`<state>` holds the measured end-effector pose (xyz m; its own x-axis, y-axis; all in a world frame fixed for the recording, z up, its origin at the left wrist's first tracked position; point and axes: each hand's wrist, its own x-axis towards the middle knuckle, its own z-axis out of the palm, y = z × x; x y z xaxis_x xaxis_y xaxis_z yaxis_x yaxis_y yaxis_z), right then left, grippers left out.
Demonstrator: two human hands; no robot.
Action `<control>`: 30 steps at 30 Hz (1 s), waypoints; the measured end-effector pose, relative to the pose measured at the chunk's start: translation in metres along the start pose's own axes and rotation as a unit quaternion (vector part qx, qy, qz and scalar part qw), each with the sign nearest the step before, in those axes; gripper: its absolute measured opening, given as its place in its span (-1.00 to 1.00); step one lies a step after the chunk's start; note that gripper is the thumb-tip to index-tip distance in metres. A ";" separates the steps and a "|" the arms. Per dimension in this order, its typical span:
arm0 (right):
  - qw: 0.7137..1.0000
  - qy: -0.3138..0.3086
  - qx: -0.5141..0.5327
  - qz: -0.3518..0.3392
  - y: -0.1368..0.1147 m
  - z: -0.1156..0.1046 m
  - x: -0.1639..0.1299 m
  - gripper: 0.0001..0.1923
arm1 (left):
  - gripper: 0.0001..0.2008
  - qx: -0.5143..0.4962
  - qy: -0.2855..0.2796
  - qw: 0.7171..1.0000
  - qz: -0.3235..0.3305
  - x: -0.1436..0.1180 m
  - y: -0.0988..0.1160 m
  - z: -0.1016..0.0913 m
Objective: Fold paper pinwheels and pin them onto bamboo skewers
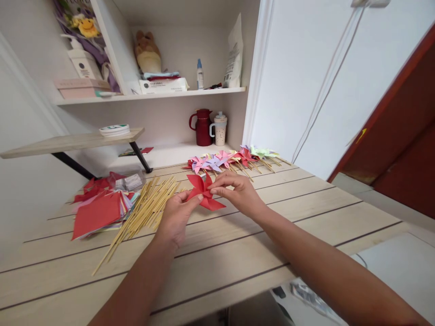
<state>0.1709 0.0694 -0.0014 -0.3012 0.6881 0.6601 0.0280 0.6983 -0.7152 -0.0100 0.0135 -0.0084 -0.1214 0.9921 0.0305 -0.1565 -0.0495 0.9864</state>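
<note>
Above the middle of the wooden table I hold a red paper pinwheel [210,203], its blades folded and fanned out. My left hand [177,213] pinches it from the left, thumb on the front near the centre. From the right, the thumb and fingertips of my right hand [239,192] pinch the pinwheel close to its centre. No stick shows on this pinwheel. A heap of thin wooden sticks [146,208] lies just left of my left hand. Finished-looking pinwheels on sticks [224,159], in pink, purple, red and green, lie in a row behind my hands.
Left of the sticks is a stack of coloured paper squares [97,215] with a clear plastic box [131,182] behind it. A small raised wooden shelf [74,141] stands at the back left. A red jug [203,129] and a cup [220,130] stand under the white shelf [152,96].
</note>
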 end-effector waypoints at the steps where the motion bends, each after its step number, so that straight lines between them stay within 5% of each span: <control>1: 1.000 0.000 -0.008 0.000 0.000 0.000 0.000 -0.93 | -0.65 0.000 -0.001 1.000 0.002 0.000 0.000 0.000; 18: 0.993 -0.038 -0.107 -0.021 -0.008 0.000 -0.002 -0.89 | -0.67 0.006 0.007 1.000 0.003 -0.001 -0.002 0.003; 30: 0.993 -0.004 -0.115 -0.014 -0.006 0.003 -0.002 -0.88 | -0.67 0.016 0.013 1.000 0.009 -0.003 0.001 0.006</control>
<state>0.1682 0.0633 0.0003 -0.3132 0.6667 0.6764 0.2361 0.7445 -0.6245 -0.0042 0.0109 -0.0069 -0.1498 0.9877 0.0449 -0.1218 -0.0635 0.9905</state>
